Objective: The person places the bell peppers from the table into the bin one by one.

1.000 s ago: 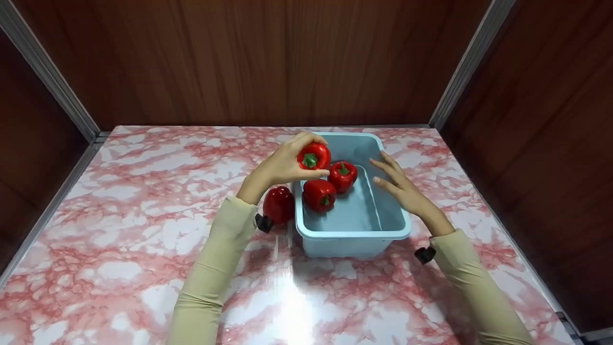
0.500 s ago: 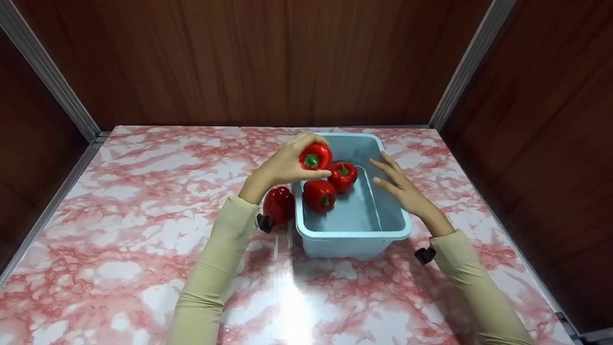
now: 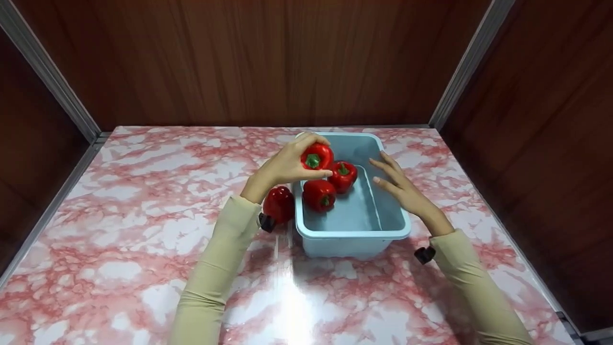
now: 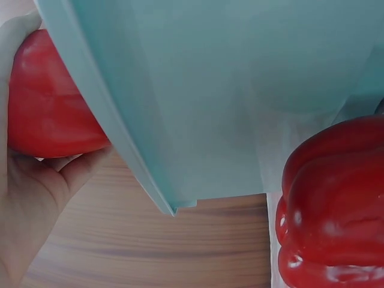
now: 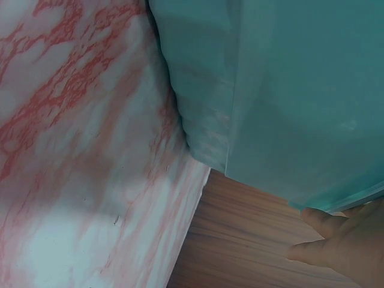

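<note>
A pale blue plastic tub point(image 3: 353, 233) stands on the pink marble table. My left hand point(image 3: 287, 165) grips a red bell pepper point(image 3: 316, 155) over the tub's far left rim; the left wrist view shows this pepper point(image 4: 48, 102) in my palm behind the tub wall point(image 4: 198, 102). Two more red peppers point(image 3: 343, 175) point(image 3: 319, 195) lie inside the tub. Another red pepper point(image 3: 278, 204) sits on the table just left of the tub, also close in the left wrist view point(image 4: 333, 210). My right hand point(image 3: 397, 182) rests with straight fingers on the tub's right rim, holding nothing.
The marble table point(image 3: 119, 230) is boxed in by brown wood-grain walls point(image 3: 268, 62) at the back and sides, with metal corner posts point(image 3: 459, 67). The right wrist view shows the tub's outer wall point(image 5: 288, 90) against the tabletop point(image 5: 78, 150).
My left hand has carried its pepper slightly right and farther over the tub. The right hand and the other peppers have not moved.
</note>
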`<state>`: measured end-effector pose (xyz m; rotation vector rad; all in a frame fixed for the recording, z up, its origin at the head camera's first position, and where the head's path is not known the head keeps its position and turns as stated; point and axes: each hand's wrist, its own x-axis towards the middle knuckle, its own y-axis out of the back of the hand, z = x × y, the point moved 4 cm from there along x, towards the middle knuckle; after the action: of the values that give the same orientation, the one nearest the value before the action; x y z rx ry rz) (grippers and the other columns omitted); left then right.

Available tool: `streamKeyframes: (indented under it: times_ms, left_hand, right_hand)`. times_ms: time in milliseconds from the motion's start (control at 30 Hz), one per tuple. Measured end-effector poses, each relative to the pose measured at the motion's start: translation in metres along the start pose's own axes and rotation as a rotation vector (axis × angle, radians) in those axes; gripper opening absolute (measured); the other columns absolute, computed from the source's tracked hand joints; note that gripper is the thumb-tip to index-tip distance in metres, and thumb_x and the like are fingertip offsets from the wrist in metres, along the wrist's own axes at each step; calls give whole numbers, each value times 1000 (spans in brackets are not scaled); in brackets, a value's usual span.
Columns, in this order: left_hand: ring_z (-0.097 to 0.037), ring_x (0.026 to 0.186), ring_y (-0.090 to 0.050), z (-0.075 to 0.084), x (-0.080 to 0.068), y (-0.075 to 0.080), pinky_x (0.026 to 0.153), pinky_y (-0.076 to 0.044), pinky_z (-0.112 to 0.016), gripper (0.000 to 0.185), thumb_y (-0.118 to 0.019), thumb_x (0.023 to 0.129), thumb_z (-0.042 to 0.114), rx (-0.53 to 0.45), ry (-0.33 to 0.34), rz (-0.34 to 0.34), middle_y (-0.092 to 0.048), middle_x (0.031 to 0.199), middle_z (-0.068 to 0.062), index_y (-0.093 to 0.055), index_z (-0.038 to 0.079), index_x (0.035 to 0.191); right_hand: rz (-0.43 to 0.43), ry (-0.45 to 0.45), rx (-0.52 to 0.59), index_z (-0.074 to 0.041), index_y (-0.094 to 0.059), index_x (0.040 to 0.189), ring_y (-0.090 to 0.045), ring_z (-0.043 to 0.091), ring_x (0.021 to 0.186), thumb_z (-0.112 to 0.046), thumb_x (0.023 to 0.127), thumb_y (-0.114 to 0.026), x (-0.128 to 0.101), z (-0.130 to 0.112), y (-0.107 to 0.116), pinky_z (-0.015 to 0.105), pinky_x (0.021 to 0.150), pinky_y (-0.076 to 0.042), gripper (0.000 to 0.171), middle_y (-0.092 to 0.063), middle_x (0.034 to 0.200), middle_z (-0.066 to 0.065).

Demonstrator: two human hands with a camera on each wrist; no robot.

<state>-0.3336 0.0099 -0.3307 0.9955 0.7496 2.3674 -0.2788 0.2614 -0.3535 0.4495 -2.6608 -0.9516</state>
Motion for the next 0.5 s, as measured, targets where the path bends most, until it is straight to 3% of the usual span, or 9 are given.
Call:
streamKeyframes:
  times_ms: [300,500]
  left_hand:
    - [-3,99,-50,-1,3,-2,82,-49,-19,55,-74,72,50,-5,-25,1,-54,110,10,-53,24,116]
    - [-3,101,-50,-3,3,-3,82,-50,-20,55,-74,72,49,-15,-14,-2,-54,111,10,-53,24,116]
  right_hand:
    - [26,27,-13,-14,-37,142,0,28,142,-23,96,-49,10,36,0,59,110,-3,48,-5,155,9]
    - [22,15,-16,-16,-37,143,-1,28,142,-27,97,-48,10,39,-1,60,110,-3,49,-6,155,6]
